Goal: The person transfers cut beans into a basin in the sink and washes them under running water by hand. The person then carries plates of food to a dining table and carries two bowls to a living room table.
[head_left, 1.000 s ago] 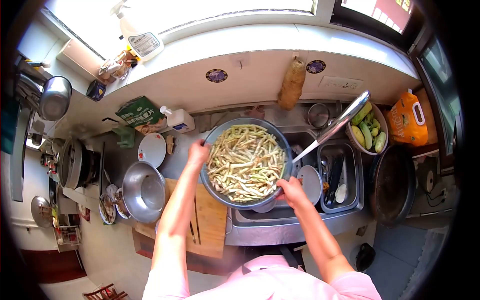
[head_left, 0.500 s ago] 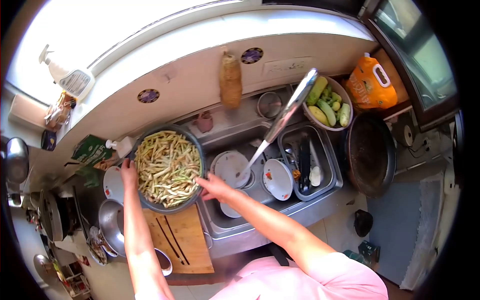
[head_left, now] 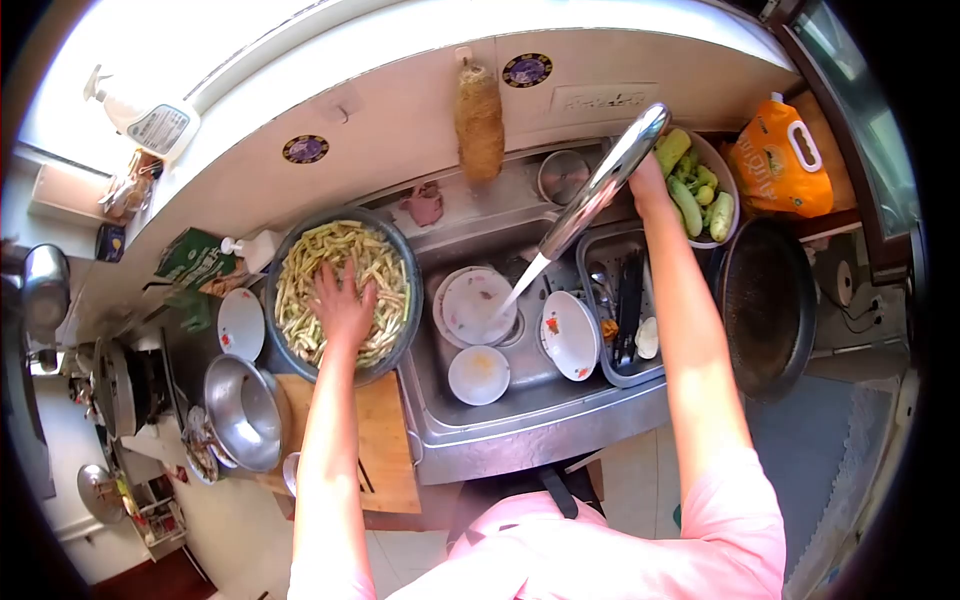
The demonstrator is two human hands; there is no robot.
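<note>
We see our left hand [head_left: 345, 305] laid flat on the cut bean pieces [head_left: 305, 255], with its fingers spread apart and grasping nothing that we can make out. The bean pieces fill the round grey basin [head_left: 413, 300], which is at the left of the sink [head_left: 430, 400]; it seems to stand on the bench [head_left: 195, 350], and its near edge comes over the wooden board [head_left: 395, 425]. We think that this place is chosen because it is close to the sink but outside of it, where the plates [head_left: 460, 300], a small bowl [head_left: 478, 375] and a tilted bowl [head_left: 572, 335] already take the room. Perhaps the palm lies so wide in order to touch many pieces at once. Our right hand [head_left: 648, 180] is stretched far forward, beyond the metal tray [head_left: 635, 378] with the utensils, and is partly covered by the shiny faucet [head_left: 610, 180]. It is just beside the pale bowl [head_left: 735, 190] of green vegetables [head_left: 687, 207], yet we cannot tell if its fingers grasp something or are released. The faucet leans over the sink, probably so that its end can serve the plates. The steel bowl [head_left: 245, 410] is near the board, within easy reach, we suppose.
</note>
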